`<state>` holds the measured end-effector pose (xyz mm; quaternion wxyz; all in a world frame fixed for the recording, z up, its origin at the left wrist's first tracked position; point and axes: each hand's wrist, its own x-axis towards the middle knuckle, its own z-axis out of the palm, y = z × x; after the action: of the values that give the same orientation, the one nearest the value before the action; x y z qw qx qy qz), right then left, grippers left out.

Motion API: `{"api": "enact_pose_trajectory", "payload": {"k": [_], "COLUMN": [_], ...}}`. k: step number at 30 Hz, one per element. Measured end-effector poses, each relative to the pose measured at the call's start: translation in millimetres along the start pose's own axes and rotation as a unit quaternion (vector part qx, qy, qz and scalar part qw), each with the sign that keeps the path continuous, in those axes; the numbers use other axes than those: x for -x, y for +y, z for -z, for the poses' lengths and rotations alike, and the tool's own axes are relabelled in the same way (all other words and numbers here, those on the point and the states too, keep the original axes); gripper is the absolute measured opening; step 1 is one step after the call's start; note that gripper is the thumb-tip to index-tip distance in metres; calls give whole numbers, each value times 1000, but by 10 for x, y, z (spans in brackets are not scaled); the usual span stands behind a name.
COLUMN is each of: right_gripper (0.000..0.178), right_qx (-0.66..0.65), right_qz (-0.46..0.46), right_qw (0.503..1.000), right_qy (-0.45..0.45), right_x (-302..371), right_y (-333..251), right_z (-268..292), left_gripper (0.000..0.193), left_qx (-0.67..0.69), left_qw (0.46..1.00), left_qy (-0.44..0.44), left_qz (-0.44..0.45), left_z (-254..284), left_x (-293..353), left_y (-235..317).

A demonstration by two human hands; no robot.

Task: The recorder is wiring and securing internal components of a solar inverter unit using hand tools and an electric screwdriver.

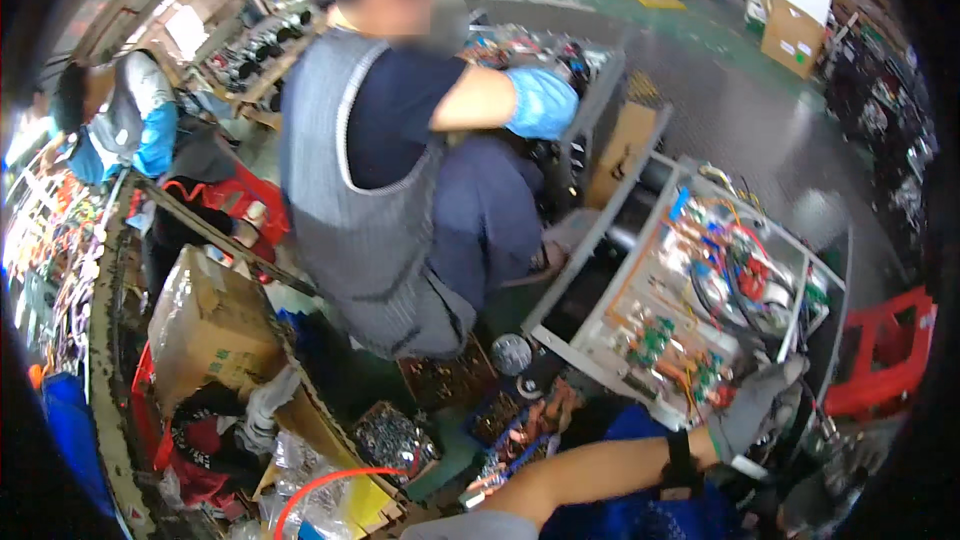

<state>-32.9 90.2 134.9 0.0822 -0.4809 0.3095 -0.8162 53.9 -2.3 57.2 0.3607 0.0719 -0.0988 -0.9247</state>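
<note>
My left hand point(762, 408), in a grey glove, reaches across from the lower edge with a dark band at its wrist. It lies at the near right corner of an open metal equipment case point(610, 372), its fingers over the edge. Inside the case are green circuit boards point(655, 340), coloured wires point(735, 275) and a red part point(752, 278). The case sits tilted. Further right, a dark, blurred gloved shape that appears to be my right hand point(845, 465) is close to the picture's rim. Its fingers and anything in them cannot be made out.
A co-worker point(370, 170) with a blue glove point(543, 102) crouches ahead beside another bin of parts. Boxes of metal scraps point(395, 440) stand on the floor. A cardboard box point(215, 325) is at left, a red plastic crate point(880, 355) at right. A red hose point(330, 480) curves below.
</note>
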Motion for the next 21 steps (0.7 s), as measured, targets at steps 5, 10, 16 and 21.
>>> {"api": "enact_pose_trajectory", "payload": {"k": [5,10,16,21], "right_gripper": [51,50,36,35], "right_qx": [-13,95,-9,17], "right_qz": [0,11,-42,-63], "right_qw": [999,983,999,998], "right_qy": [45,157,-4,-9], "right_x": [71,-17,22,126], "right_y": [128,-97,-277,-162], "right_z": [342,568,652,447], "left_gripper": [34,38,39,28], "left_qx": [6,14,-85,-30], "left_qw": [997,999,993,990], "left_qy": [69,33,56,96], "left_qz": [-21,-25,66,102], "left_z": [-145,-247,-285,302], "left_x": [35,104,74,187], "left_y": [164,80,-256,-526]}}
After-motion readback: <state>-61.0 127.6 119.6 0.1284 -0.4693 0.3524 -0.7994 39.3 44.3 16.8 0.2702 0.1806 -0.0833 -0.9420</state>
